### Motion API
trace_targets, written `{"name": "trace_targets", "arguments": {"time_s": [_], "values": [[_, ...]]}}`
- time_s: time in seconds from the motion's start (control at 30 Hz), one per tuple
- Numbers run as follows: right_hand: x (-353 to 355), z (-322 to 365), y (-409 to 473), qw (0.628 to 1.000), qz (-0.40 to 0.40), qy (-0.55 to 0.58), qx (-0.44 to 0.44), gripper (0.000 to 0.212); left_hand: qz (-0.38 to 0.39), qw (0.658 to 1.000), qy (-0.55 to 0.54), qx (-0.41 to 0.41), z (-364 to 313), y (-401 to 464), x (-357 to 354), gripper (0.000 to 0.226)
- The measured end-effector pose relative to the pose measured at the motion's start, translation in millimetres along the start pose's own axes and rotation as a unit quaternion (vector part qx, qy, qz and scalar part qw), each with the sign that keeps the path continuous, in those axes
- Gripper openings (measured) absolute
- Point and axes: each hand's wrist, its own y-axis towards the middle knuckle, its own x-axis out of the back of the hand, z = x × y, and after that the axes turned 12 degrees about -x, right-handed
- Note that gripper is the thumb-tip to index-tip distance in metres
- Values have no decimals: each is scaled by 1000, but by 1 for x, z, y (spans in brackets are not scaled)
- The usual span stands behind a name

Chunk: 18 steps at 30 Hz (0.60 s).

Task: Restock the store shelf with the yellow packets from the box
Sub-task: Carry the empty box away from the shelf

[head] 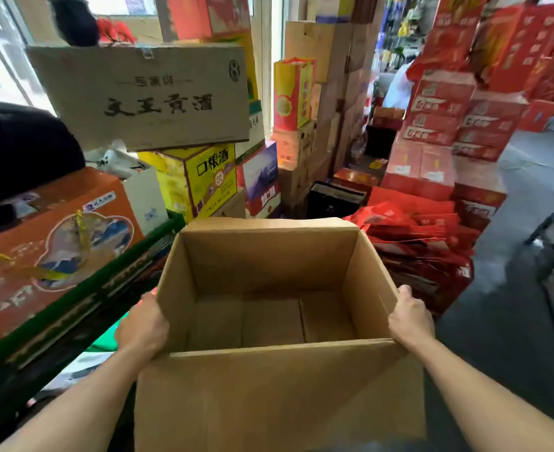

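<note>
Both arms reach fwd from near edge, one each side of the cardboard box (270,318). Left hand (143,326) grips the box's left wall, fingers curled over the outside; right hand (411,316) clamps the right wall the same way. Box sits centre, top open, bare cardboard bottom showing. Green shelf (73,298) w/ orange carton (50,249) at left.

Matt brown corrugated cardboard box (269,402), glossy orange printed carton (50,249), glossy red paper bags (419,236), smooth grey floor (513,321)

Plain brown cardboard box (269,386); orange carton (50,249) with a blue mountain picture; yellow carton (210,181); red cartons (448,125).
</note>
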Motion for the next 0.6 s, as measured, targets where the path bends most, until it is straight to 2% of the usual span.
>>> {"name": "trace_targets", "arguments": {"time_s": [0.2,0.6], "values": [[-1,17,61,1000,12,-8,-24,26,12,1000,20,-5,-48,54,-5,18],[-19,55,131,998,9,1,-67,19,23,998,27,-50,-82,169,-28,21]]}}
